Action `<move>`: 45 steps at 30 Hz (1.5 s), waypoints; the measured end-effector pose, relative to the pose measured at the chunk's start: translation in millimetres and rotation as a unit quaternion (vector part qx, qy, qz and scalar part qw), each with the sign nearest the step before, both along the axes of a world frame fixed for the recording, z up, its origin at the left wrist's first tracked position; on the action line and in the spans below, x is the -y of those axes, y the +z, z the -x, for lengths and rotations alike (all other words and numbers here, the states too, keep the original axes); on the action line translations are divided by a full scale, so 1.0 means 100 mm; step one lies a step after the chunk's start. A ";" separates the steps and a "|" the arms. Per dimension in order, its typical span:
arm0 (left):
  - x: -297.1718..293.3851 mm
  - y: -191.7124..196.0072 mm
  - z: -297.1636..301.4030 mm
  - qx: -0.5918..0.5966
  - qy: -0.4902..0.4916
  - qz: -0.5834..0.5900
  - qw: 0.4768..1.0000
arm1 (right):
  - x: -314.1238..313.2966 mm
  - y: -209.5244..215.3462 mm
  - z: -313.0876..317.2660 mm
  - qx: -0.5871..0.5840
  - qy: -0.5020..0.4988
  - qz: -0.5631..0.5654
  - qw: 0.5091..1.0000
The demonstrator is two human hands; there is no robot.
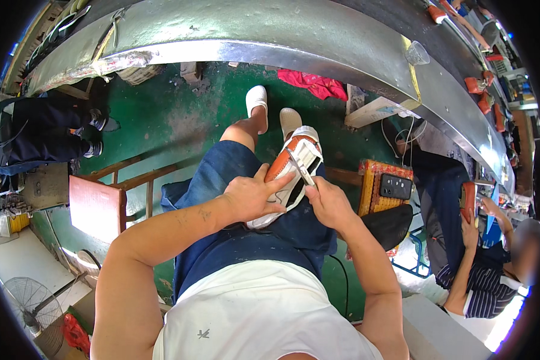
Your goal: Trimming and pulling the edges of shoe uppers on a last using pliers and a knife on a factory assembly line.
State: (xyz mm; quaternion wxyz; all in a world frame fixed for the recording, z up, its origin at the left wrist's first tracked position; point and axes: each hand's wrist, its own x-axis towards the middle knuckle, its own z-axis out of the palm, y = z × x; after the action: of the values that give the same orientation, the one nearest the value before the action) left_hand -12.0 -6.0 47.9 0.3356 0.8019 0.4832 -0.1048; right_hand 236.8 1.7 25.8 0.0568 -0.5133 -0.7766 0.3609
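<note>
A shoe (278, 168) with an orange-brown upper and white parts along its side and toe rests across my lap, its toe pointing away from me. My left hand (251, 195) lies over its left side, thumb and fingers spread and gripping it. In my right hand (330, 205) is a slim metal hand tool (300, 166), closed in the fingers at the shoe's right side. The tool slants up and left across the white part. Its exact kind is too small to make out. A dark opening shows beside the tool.
Ahead runs a long metal-edged bench (240, 51) with a clear plastic cup (417, 53). A stool (96, 207) stands left; a phone (396, 186) lies on a woven seat at right. A co-worker at right holds a brown shoe (468, 203). A fan (33, 306) sits lower left.
</note>
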 end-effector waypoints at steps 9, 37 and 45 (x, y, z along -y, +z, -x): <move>0.67 -0.75 0.08 0.336 0.368 0.088 0.862 | 0.29 0.08 0.00 -0.072 -0.025 0.078 0.994; 0.49 -0.31 0.93 -0.048 -0.015 -0.300 0.953 | -0.38 0.83 -0.03 0.124 0.202 -0.202 0.950; 0.50 -0.34 0.90 -0.019 -0.010 -0.320 0.947 | -1.04 0.92 0.64 0.279 0.360 -0.196 0.868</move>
State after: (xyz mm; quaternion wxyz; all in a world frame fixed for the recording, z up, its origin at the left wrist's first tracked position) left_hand -102.1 -56.1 14.3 0.0508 0.8695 0.4899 0.0367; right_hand 172.5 105.4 117.8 -0.1969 -0.2553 -0.9458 0.0381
